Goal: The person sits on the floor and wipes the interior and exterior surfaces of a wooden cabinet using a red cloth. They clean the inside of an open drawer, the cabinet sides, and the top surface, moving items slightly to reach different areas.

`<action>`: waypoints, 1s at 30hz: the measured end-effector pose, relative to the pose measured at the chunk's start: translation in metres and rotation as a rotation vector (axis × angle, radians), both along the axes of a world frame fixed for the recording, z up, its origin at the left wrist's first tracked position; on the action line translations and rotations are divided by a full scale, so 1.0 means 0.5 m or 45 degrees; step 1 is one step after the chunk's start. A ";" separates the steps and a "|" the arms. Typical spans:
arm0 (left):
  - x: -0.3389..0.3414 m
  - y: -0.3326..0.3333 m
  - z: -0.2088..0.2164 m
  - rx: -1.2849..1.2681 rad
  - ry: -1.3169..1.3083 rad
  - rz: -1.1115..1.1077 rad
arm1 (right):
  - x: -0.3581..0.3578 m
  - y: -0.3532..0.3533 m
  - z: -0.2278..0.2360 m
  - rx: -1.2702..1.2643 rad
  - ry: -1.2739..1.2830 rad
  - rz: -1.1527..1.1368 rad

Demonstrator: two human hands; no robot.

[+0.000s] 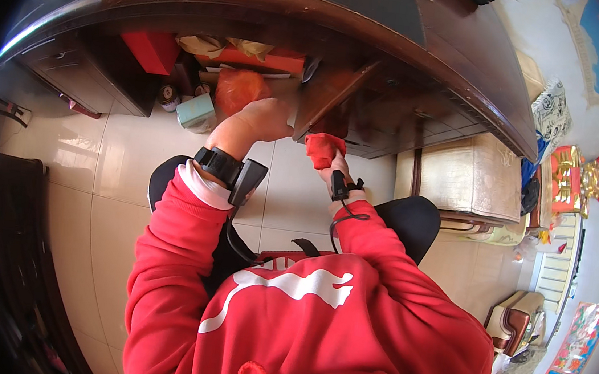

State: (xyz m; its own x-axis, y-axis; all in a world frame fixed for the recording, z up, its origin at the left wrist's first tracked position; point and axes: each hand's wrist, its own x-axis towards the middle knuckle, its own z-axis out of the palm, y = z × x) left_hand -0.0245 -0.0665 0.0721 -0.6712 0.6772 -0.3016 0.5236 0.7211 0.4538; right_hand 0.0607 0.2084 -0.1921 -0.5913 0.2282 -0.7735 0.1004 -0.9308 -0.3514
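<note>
- Closed around a bunched, bright red cloth (324, 150), the right hand (338, 165) has the grip I watch most closely; the cloth covers much of the fingers.
- Just beyond that grip stands a glossy, dark brown wooden cabinet (377, 111). The cloth overlaps its lower edge in my view – I cannot tell whether they touch.
- Left of the grip, the left hand (266, 120) reaches to the opening beside the cabinet. Its fingers are blurred, so I cannot tell whether they are open or closed on anything.
- Right by the left hand, on its far side, I see a rounded, shiny orange-red bundle (239, 90).
- Farther left sit a pale teal box (196, 113) and a small, dark round jar (169, 97), both near the bundle.
- Deeper in, beyond the left hand, lies an orange-red flat box (283, 62) with crumpled tan wrapping (201, 46) near it; a bright red box (150, 50) stands to its left.
- Nearer me than the grip, a black wrist device (341, 186) is strapped on – a cable runs from it along the red sleeve (375, 231).
</note>
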 end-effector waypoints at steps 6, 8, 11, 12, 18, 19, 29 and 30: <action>-0.007 0.048 0.005 -0.014 -0.005 -0.057 | 0.013 0.031 0.221 0.190 0.306 -0.005; -0.001 0.059 0.012 -0.023 0.004 -0.068 | 0.033 0.049 0.309 0.424 0.424 0.029; 0.013 0.066 0.020 -0.043 -0.017 -0.098 | 0.053 0.086 0.442 0.448 0.640 -0.080; 0.019 0.064 0.021 -0.025 -0.024 -0.080 | 0.064 0.097 0.480 0.502 0.739 -0.074; 0.030 0.038 0.018 -0.070 -0.029 0.012 | 0.057 0.094 0.523 0.884 0.768 -0.234; 0.030 0.033 0.015 -0.089 -0.026 0.028 | 0.053 0.075 0.494 1.068 0.691 -0.276; 0.022 0.035 -0.006 0.036 -0.017 0.048 | 0.041 0.050 0.120 0.608 0.296 -0.004; 0.020 0.037 -0.004 0.027 -0.039 0.048 | 0.042 0.054 0.081 0.517 0.197 0.004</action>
